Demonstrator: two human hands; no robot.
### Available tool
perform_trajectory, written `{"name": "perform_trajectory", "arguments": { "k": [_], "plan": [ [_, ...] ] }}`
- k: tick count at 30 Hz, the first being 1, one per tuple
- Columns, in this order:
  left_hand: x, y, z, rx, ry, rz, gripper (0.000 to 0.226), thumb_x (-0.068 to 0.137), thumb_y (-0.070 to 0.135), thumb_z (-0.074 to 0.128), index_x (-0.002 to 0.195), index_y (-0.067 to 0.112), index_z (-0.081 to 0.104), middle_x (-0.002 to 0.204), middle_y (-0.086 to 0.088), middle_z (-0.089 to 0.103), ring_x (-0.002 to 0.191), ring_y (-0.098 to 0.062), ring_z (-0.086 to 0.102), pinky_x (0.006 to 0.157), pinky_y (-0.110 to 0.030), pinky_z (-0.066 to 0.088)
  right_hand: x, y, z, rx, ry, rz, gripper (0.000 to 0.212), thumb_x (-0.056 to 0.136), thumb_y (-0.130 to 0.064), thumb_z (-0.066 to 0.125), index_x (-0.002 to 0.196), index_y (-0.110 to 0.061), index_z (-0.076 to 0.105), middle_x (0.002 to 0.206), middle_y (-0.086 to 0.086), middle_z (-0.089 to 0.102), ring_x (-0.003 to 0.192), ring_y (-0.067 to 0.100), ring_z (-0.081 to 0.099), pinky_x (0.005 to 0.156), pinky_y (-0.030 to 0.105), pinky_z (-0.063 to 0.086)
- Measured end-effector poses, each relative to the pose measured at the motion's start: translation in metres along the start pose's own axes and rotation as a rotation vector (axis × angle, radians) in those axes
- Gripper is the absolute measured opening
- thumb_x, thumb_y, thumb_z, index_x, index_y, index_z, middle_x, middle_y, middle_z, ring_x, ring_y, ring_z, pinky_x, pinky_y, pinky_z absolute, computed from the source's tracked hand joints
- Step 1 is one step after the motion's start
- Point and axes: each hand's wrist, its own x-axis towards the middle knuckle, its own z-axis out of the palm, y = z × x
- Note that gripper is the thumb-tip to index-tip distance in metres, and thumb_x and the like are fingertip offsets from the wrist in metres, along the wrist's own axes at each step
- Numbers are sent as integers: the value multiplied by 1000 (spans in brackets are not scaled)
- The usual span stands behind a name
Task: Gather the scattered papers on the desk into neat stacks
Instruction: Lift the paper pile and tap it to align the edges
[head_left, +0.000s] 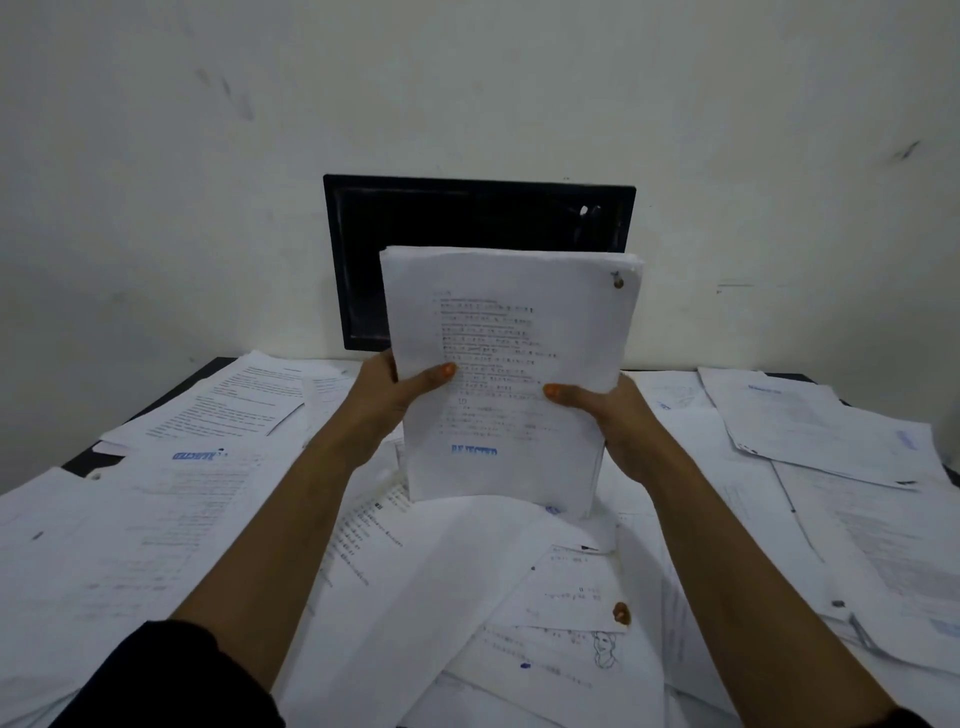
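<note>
White paper stack (511, 374) stands upright on its lower edge amid loose sheets (156, 519) covering the dark tabletop (208, 370). Left hand (387, 397) grips its left edge, right hand (608, 410) its right edge, thumbs across the front page (stamped "REJECTED" in blue). Black monitor (467, 218) behind, against the wall (467, 78).

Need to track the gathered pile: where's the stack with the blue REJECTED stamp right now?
Centre of the head view: the stamped stack stands upright on the loose papers, gripped by the left hand and right hand, in front of the black monitor.
</note>
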Motion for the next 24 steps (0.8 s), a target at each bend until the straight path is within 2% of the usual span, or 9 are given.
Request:
{"name": "perform_trajectory", "arguments": {
  "k": [3,5,9,10,13,15,19,22,24],
  "plan": [
    [-3,-14,0,26,-24,-47,54,77,35,76,127,21,60,118,5,70,104,-18,68,93,-45,55,-3,7,2,12,-19,39,52,68,-15,84,116,-15,65,114,7,71,106,27,67,95,50,52],
    [-3,-17,2,28,-27,-51,49,82,36,72,127,22,59,116,5,70,102,-17,69,91,-43,56,-3,4,3,-5,28,26,44,73,-12,81,114,-16,66,112,5,72,103,25,68,94,47,53],
    [-3,-16,6,7,-13,-35,36,88,30,68,123,25,60,105,15,72,91,-6,70,71,-23,59,-2,5,2,11,107,13,42,76,-13,79,115,-16,64,111,4,72,100,24,69,87,43,57],
    [-4,-20,6,21,-19,-44,38,88,30,69,124,25,60,108,14,71,93,-6,70,72,-23,59,-3,9,1,9,93,32,42,77,-13,78,117,-16,64,112,4,71,100,24,69,87,42,56],
    [-9,-39,7,94,-28,-78,40,86,30,71,125,26,59,119,6,68,105,-14,67,92,-38,55,-7,24,-1,-71,46,106,42,82,-15,74,123,-16,62,118,4,69,101,20,69,88,37,56],
    [-10,-44,10,124,4,-63,40,88,27,70,126,24,58,120,6,66,105,-13,65,94,-37,53,-7,26,-3,-165,58,104,44,84,-17,73,127,-14,60,120,4,68,102,19,68,89,36,56],
    [-6,-38,15,139,-4,-15,32,88,15,69,116,27,59,104,17,66,88,5,67,71,-12,53,-4,20,-11,-185,100,110,50,82,-12,75,129,-11,57,119,5,67,105,24,65,94,40,53],
    [-4,-41,15,117,-67,-102,30,87,15,71,113,28,60,106,12,69,88,-3,70,66,-17,56,-6,25,-21,-77,66,195,46,80,-5,75,124,-8,60,117,7,69,104,26,68,93,44,53],
    [-5,-48,17,133,-102,-167,33,87,20,71,117,25,59,106,10,70,88,-9,72,64,-22,57,-9,33,-26,-35,58,242,40,82,-3,72,120,-8,62,115,9,70,101,26,69,88,41,56]
  ]
}}
